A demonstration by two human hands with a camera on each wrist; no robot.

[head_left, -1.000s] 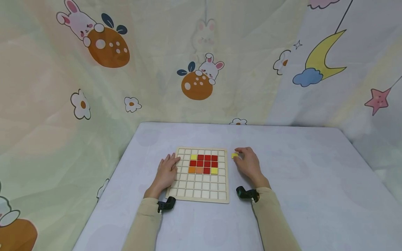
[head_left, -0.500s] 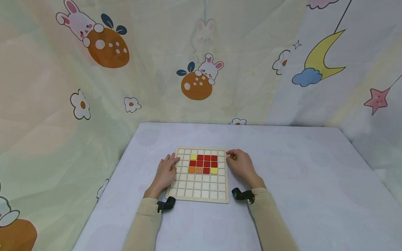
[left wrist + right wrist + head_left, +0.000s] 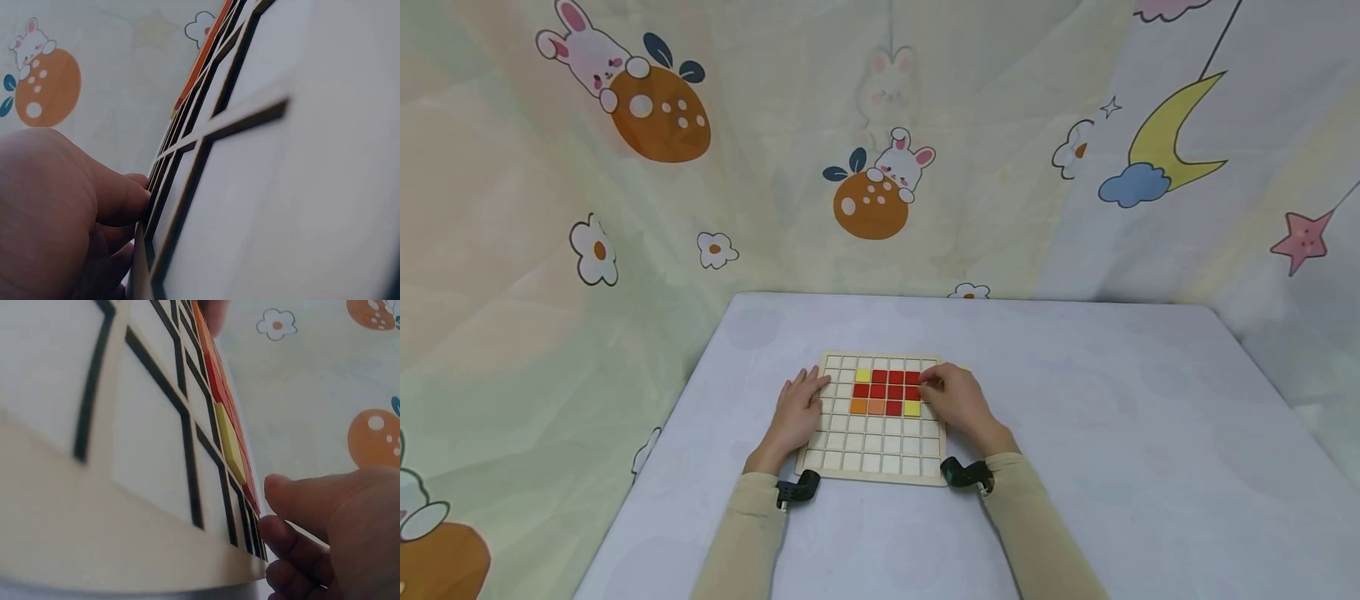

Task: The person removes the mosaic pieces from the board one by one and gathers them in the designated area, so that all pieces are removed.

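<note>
A wooden grid board (image 3: 871, 482) lies on the table with red, orange and yellow square tiles set in its upper middle cells. My left hand (image 3: 796, 412) rests at the board's left edge, its fingers (image 3: 128, 200) touching the rim in the left wrist view. Over the board's upper right, my right hand (image 3: 961, 400) pinches a small yellow tile, now hidden by the fingers. These fingertips overlap the right end of the red tiles (image 3: 895, 390). In the right wrist view, the thumb (image 3: 281, 487) is close by the board's surface, near a seated yellow tile (image 3: 231, 444).
The board stands on a table (image 3: 1120, 417) with a pale cloth. A cartoon-print curtain (image 3: 1000, 208) hangs behind it and along the sides. Small black cameras are worn at the left wrist (image 3: 799, 487) and right wrist (image 3: 966, 473).
My right hand has moved left from beside the board to over its right side, and the yellow tile seen at its fingertips is hidden now. My left hand has stayed in place.
</note>
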